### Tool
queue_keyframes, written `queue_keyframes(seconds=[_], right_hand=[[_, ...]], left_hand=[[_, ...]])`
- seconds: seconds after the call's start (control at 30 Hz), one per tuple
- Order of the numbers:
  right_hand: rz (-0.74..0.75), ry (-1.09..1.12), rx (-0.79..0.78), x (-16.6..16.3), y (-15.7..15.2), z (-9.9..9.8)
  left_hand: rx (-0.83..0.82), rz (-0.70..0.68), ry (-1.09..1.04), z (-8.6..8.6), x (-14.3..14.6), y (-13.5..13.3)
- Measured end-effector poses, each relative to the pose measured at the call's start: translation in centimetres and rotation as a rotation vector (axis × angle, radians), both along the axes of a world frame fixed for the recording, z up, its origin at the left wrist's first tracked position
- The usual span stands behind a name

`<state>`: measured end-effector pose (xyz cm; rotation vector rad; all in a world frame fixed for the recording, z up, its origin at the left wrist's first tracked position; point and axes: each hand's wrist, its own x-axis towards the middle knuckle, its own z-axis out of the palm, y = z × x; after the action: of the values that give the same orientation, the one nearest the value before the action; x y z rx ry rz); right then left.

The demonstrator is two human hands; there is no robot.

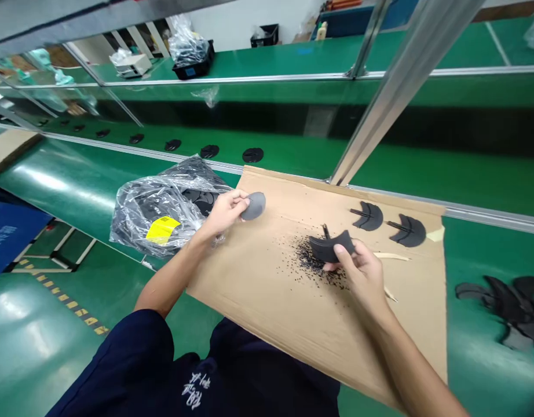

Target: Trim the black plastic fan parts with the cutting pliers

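Note:
My left hand (226,211) pinches a dark grey rounded piece (253,205) just beside a clear plastic bag (163,211) full of black parts. My right hand (362,275) is closed on a black fan-shaped piece with a stem (330,246), held over a patch of black crumbs (310,263) on a brown cardboard sheet (258,284). Two finished black fan-shaped pieces (369,216) (408,230) lie side by side at the cardboard's far right. A thin pale stick (391,255) lies near my right hand.
A pile of black offcuts (510,307) lies on the green table at the right. A row of black discs (252,154) rides the green conveyor behind. A slanted metal post (392,92) rises from the rail. A black bin (193,63) stands far back.

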<state>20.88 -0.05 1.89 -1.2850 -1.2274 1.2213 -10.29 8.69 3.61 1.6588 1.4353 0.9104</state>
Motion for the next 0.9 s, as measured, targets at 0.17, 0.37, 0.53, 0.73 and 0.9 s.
queue_keyframes(seconds=[0.17,0.37,0.53,0.73,0.9], right_hand=[[0.051,0.06,-0.079,-0.9,-0.4,-0.9],[0.057,0.09,-0.127,-0.6,-1.8,-1.5],[0.071,0.041,-0.149,-0.3,-2.2,-1.9],[0.134,-0.002,-0.151,-0.4,-2.7,-2.3],[0.179,0.073,-0.164,-0.7,-2.8,-1.9]], left_hand=[[-0.307,-0.223,-0.462,-1.2,6.4,-2.1],[-0.271,-0.235,-0.581,-3.2,10.4,-4.5],[-0.275,-0.209,-0.554,-4.0,10.5,-5.8],[-0.186,-0.19,-0.559,-4.3,10.0,-6.2],[-0.032,-0.17,-0.584,-4.7,10.0,-6.4]])
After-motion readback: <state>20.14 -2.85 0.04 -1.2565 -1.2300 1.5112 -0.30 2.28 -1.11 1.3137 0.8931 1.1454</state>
